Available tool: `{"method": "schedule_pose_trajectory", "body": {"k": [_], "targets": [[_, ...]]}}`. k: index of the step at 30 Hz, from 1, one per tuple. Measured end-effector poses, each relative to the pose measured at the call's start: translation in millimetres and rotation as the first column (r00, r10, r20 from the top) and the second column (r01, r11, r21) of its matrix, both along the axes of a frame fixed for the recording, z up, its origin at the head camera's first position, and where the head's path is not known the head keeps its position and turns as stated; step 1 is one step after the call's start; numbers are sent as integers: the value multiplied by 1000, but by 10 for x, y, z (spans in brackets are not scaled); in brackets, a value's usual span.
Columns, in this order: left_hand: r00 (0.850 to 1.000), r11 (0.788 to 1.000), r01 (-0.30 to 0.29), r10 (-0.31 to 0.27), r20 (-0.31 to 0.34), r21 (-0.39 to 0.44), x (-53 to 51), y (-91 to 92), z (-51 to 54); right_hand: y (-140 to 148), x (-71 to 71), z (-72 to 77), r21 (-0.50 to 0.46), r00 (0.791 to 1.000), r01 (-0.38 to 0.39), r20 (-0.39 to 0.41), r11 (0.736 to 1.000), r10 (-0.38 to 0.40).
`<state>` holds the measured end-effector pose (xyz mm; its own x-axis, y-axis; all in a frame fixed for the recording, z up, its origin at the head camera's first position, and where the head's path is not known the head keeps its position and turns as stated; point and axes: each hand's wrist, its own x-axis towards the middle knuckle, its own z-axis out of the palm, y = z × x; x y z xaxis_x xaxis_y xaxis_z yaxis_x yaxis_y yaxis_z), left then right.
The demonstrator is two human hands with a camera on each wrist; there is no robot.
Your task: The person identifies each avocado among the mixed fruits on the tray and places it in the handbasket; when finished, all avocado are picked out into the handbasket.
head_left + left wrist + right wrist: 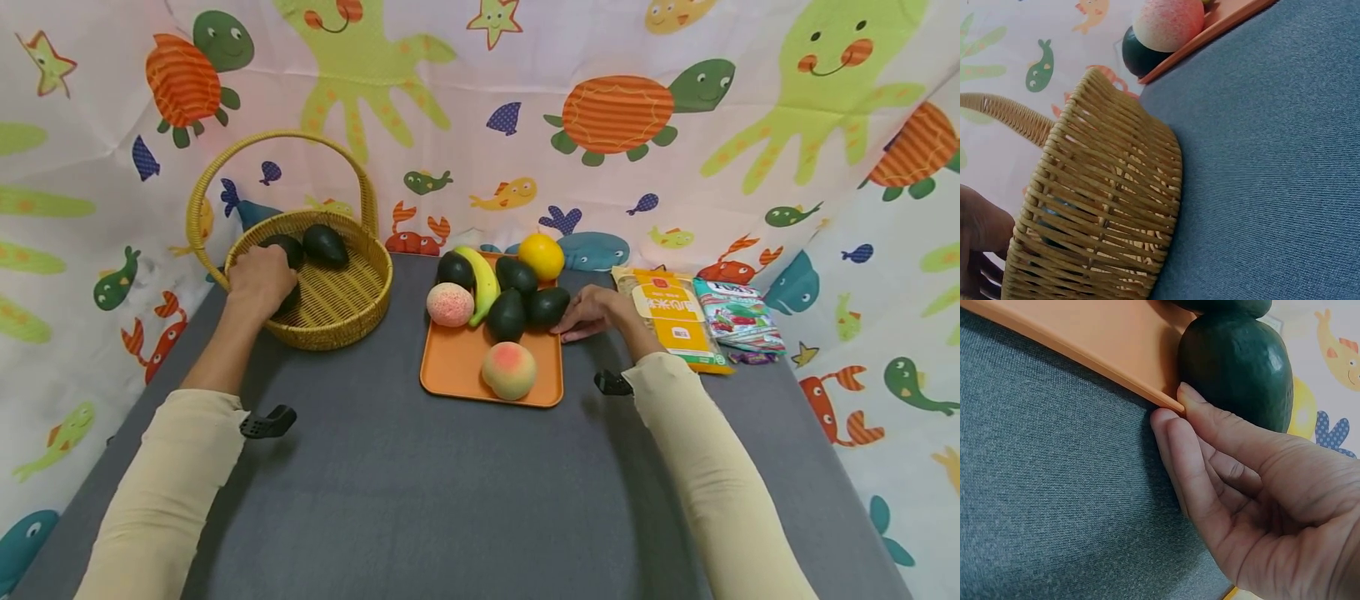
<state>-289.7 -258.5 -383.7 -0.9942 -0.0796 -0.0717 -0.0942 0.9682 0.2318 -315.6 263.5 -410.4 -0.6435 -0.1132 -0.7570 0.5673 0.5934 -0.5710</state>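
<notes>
In the head view, my left hand (260, 279) reaches over the left side of the wicker basket (367, 312), beside dark avocados (326, 247). Its fingertips are hidden there; the left wrist view shows part of the hand (984, 234) at the basket's rim (1054, 134), its grip unclear. My right hand (596, 312) pinches the right edge of the orange tray (453, 367); in the right wrist view, thumb and fingers (1185, 440) meet at the tray's edge (1116, 378), near an avocado (1235, 369). The tray holds several avocados, a banana (483, 283), peaches (508, 371) and an orange (541, 256).
Right of the tray lie a yellow food packet (671, 312) and a teal patterned packet (738, 317), with a small purple-wrapped item (753, 358) by them. A grey cloth (450, 500) covers the table. A patterned curtain (487, 108) hangs behind.
</notes>
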Motion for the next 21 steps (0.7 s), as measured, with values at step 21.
{"method": "schedule_pose_trajectory", "body": {"k": [21], "targets": [[984, 997, 71, -68, -164, 14, 89, 334, 203, 4, -7, -22, 0, 1000, -3, 4, 1000, 3]]}}
